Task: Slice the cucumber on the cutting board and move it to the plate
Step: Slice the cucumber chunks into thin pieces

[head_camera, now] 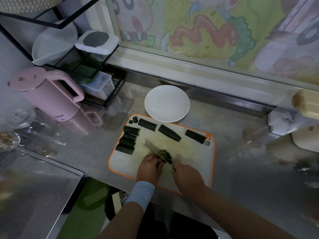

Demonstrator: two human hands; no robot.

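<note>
A white cutting board (193, 152) with an orange rim lies on the steel counter. Several dark green cucumber chunks (128, 140) lie along its left and far sides. Near the board's front, my left hand (149, 168) holds down a cucumber piece (160, 164), fingers curled over it. My right hand (185, 175) grips the handle of a knife (155, 152), whose blade runs diagonally up-left against the piece. A few thin slices (166, 154) lie just beyond the blade. An empty white plate (167, 103) sits behind the board, touching its far edge.
A pink kettle (50, 95) stands at the left with a black wire rack (82, 66) and clear containers behind it. Glassware (15, 125) crowds the far left. A knife block (293, 118) and a beige item sit at the right. A painted wall panel backs the counter.
</note>
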